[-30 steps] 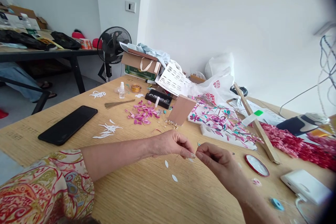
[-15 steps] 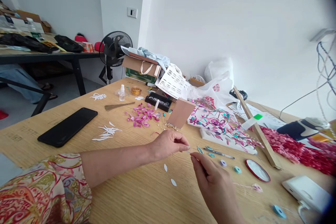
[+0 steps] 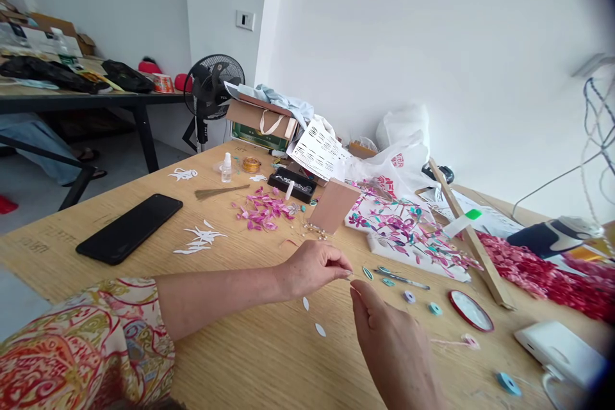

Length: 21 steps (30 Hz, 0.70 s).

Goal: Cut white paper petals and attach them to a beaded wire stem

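My left hand (image 3: 314, 269) is pinched closed above the middle of the wooden table (image 3: 250, 346), fingertips pointing right. My right hand (image 3: 391, 339) is closed too, its thumb and forefinger almost touching the left fingertips. Something thin and pale lies between the two pinches, too small to make out. Below the left wrist lie two white leaf-shaped pieces (image 3: 320, 330). Beyond the fingers are a teal-edged leaf shape (image 3: 368, 273) and a pen-like tool (image 3: 408, 282). A purple spool (image 3: 409, 296) and a teal spool (image 3: 435, 309) sit right of my right hand.
A black phone (image 3: 129, 229) and white slivers (image 3: 199, 238) lie to the left. Pink petals (image 3: 264, 210) and an upright wooden block (image 3: 334, 206) stand ahead. At right are a wooden bar (image 3: 473, 240), a red-rimmed round dish (image 3: 471, 311) and a white box-shaped device (image 3: 552, 346).
The view has shifted slightly. My two hands have drawn a little closer together, and my right hand has turned slightly; both remain pinched.
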{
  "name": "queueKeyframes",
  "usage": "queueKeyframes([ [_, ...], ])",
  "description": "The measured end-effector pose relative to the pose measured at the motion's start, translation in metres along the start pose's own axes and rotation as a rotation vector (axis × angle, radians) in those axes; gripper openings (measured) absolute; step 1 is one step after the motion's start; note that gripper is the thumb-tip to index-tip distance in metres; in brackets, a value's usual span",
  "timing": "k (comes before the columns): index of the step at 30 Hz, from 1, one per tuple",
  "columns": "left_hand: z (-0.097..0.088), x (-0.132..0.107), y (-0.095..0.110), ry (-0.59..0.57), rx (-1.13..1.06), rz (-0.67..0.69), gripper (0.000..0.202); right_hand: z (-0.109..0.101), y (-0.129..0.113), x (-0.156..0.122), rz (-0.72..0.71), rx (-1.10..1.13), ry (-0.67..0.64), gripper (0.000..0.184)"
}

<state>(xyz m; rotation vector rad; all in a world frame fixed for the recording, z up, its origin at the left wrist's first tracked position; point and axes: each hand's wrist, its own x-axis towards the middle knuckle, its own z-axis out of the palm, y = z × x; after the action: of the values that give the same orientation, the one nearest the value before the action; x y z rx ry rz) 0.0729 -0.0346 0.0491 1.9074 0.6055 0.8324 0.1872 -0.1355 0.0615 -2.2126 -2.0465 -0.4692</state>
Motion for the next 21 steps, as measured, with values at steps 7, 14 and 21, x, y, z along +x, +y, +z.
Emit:
queueKeyframes([
  [7, -0.001, -0.002, 0.003, -0.051, 0.264, 0.128, 0.011, -0.007, -0.005, 0.000, 0.020, -0.077, -0.065, 0.016],
  [14, 0.000, -0.005, 0.004, -0.196, 0.200, 0.235, 0.010, -0.020, 0.025, 0.019, -0.050, 0.278, -0.147, 0.020],
  [21, 0.000, -0.003, 0.006, -0.122, -0.340, -0.088, 0.008, 0.012, 0.036, 0.022, 0.110, 0.939, -0.182, 0.029],
])
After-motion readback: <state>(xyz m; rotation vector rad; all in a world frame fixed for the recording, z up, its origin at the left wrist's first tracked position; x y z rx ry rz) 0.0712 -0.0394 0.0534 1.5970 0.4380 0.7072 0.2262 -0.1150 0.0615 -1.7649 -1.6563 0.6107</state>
